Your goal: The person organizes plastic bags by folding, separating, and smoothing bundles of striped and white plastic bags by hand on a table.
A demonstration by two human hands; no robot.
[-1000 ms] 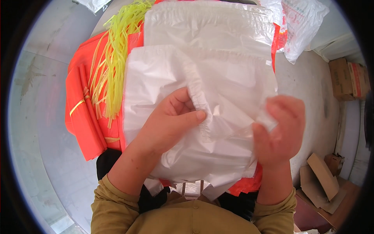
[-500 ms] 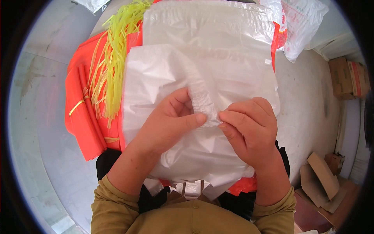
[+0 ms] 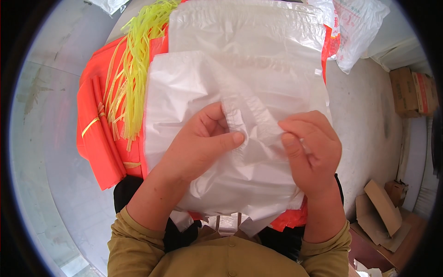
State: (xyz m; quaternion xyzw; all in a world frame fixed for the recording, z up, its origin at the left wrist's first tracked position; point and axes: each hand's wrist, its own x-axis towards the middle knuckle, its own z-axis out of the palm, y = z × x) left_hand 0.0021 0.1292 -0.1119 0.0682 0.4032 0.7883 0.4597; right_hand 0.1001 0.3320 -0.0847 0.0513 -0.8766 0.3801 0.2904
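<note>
A translucent white plastic bag (image 3: 175,92) lies flat over my lap, on top of more bags of the same kind. My left hand (image 3: 198,143) is closed near its middle, the thumb pressing the bag's crimped hem against the fingers. To the right, my right hand (image 3: 316,147) pinches another part of the hem between thumb and fingertips. Between the two hands the hem spreads into a V, its two layers drawn apart. The folded fingers of my left hand are partly hidden behind its thumb.
Left of the bags lie a bunch of yellow plastic ties (image 3: 138,92) and tied red rolls (image 3: 104,159). Other plastic bags (image 3: 360,32) lie at the far right. Cardboard boxes (image 3: 408,92) stand on the right, with an opened carton (image 3: 380,212) at the lower right.
My right hand has moved right and slightly up, away from my left hand, taking one layer of the hem with it. My left hand has stayed in place.
</note>
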